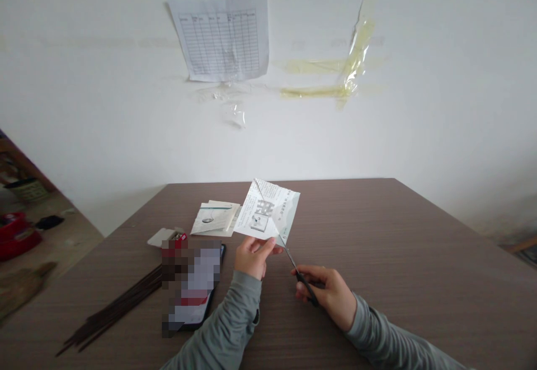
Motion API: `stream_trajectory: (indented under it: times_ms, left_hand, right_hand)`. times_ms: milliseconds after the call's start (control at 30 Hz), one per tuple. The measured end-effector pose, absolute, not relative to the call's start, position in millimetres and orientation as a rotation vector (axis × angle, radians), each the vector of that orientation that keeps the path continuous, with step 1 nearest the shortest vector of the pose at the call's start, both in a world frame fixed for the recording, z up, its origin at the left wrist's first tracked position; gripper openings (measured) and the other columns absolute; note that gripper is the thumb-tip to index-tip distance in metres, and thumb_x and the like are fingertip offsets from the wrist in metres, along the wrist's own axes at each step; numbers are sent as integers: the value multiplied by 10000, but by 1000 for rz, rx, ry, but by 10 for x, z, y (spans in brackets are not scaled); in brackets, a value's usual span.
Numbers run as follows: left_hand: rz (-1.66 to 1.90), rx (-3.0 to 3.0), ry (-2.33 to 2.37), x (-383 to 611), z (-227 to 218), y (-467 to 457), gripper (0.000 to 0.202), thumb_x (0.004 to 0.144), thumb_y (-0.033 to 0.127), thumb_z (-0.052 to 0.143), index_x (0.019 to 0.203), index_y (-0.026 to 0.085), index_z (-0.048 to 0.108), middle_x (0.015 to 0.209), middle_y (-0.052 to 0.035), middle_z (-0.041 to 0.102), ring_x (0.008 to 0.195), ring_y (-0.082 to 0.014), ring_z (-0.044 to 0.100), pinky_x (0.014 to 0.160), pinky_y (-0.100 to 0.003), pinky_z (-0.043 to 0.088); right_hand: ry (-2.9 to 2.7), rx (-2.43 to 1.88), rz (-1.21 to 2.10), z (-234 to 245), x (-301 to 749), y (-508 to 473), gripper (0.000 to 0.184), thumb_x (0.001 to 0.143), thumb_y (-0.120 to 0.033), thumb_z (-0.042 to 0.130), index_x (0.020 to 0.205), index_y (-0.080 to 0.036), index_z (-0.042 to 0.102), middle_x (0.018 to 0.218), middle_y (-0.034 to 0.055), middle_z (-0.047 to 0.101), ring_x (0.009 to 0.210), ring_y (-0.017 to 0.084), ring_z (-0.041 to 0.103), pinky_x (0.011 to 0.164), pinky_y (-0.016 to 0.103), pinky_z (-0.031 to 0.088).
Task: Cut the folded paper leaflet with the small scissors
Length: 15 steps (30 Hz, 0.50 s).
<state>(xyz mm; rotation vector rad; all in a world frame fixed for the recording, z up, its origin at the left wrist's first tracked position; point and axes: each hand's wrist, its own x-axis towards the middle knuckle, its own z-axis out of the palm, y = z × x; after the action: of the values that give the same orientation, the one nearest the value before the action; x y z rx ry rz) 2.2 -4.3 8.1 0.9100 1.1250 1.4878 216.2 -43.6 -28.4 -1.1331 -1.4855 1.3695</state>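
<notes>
My left hand (253, 257) pinches the lower edge of a printed sheet of paper (268, 210), holding it up above the table. The sheet carries text and a grey drawing, and a line runs diagonally across it. In my right hand (329, 294) is a pair of scissors (307, 287) with black handles, its thin blades pointing up and left to the sheet's lower right corner. Whether the blades are cutting into the paper cannot be made out.
Folded printed papers (213, 217) lie behind on the left. Nearer are a small open box (168, 238), a partly blurred phone (201, 286) and a bundle of thin dark sticks (113, 309). A wall with a taped chart (222, 37) rises behind the brown table (398, 247).
</notes>
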Motion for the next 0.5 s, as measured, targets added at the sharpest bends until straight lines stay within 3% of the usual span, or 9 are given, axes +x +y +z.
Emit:
stream_trajectory:
  times_ms: [133, 267, 500]
  left_hand:
    - [1480, 905, 1129, 14, 92, -45, 261, 822, 147, 1080, 982, 162, 875, 1035, -157, 1010, 774, -291, 980, 374, -149, 383]
    - [1471, 917, 1132, 4, 80, -36, 272, 816, 172, 1094, 991, 161, 886, 1022, -155, 1007, 786, -301, 984, 373, -149, 377]
    - [1455, 935, 1118, -2, 65, -29, 262, 834, 208, 1087, 1011, 173, 898, 963, -112, 993, 781, -286, 982, 381, -139, 376]
  right_hand:
    - [-1482, -1123, 1368, -290, 2165, -433, 558, 866, -711, 1002, 1065, -190, 978, 785, 92, 874, 691, 250, 735, 752, 411, 664]
    - [-1476, -1128, 1348, -293, 2157, -439, 579, 873, -744, 1019, 1054, -196, 985, 817, 128, 899, 688, 277, 758, 736, 429, 679]
    - [-1481, -1126, 1362, -279, 2153, -433, 659, 832, -815, 1032, 1079, -206, 988, 794, 107, 884, 683, 276, 757, 731, 420, 677]
